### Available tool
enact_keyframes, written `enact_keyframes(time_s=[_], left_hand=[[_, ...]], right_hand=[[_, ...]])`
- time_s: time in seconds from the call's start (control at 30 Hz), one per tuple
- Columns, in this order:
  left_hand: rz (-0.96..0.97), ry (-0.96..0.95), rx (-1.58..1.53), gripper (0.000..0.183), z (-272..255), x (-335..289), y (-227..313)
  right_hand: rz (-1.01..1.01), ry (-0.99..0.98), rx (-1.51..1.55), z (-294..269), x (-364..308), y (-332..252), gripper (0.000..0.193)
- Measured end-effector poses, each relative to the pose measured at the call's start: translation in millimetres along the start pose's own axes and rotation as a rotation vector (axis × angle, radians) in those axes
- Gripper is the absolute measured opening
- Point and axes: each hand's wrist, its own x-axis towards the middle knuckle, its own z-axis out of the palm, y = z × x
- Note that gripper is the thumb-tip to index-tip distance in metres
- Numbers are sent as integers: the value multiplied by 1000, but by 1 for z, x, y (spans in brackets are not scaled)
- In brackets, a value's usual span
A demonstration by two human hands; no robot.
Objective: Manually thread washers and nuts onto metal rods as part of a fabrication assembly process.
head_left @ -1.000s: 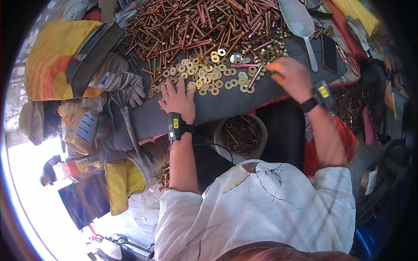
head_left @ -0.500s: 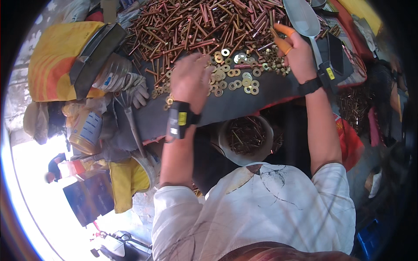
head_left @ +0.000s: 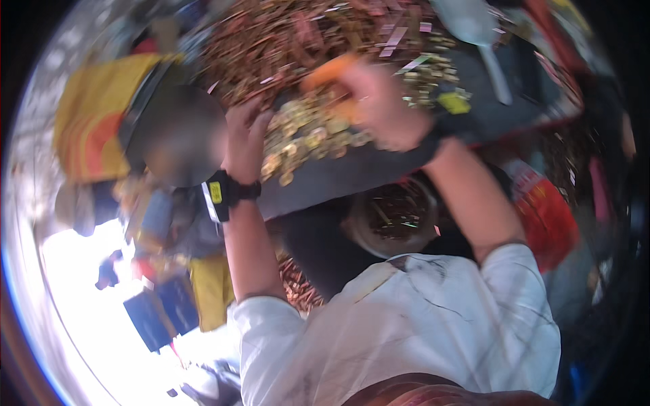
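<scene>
My left hand [head_left: 242,139] is at the left edge of a spread of brass-coloured flat washers [head_left: 294,132], its fingers partly apart and pointing up toward the bolts. Nothing shows between them. My right hand [head_left: 389,105], with orange finger covers on some fingers, is over the right part of the washers. Motion smears its fingers, so anything in them cannot be made out. Beyond both hands lies a large heap of copper-coloured bolts [head_left: 291,40]. Small brass-coloured nuts [head_left: 433,74] lie to the right of my right hand.
A pale scoop [head_left: 474,27] lies at the back right. Below the dark work surface [head_left: 325,169], a round container [head_left: 386,250] holds bolts. A red bag [head_left: 548,223] is at the right. On the left are a yellow-orange bag [head_left: 88,122] and a blurred dark round shape [head_left: 179,135].
My right hand has swung left from the nuts to over the washers. My left hand has moved left and slightly down. The whole view has shifted and blurred.
</scene>
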Motion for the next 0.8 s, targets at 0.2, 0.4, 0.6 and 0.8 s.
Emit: enact_keyframes(time_s=[0.2, 0.4, 0.6, 0.8], left_hand=[[645, -424, 416, 40, 34, -30, 80], [230, -805, -849, 52, 127, -72, 141], [1159, -668, -511, 81, 164, -123, 278], [1515, -539, -187, 60, 207, -151, 346]], right_hand=[[-295, -95, -184, 57, -28, -54, 30], [-265, -242, -201, 47, -81, -84, 30], [-203, -335, -198, 21, -126, -115, 30], [-69, -233, -317, -51, -173, -147, 30]])
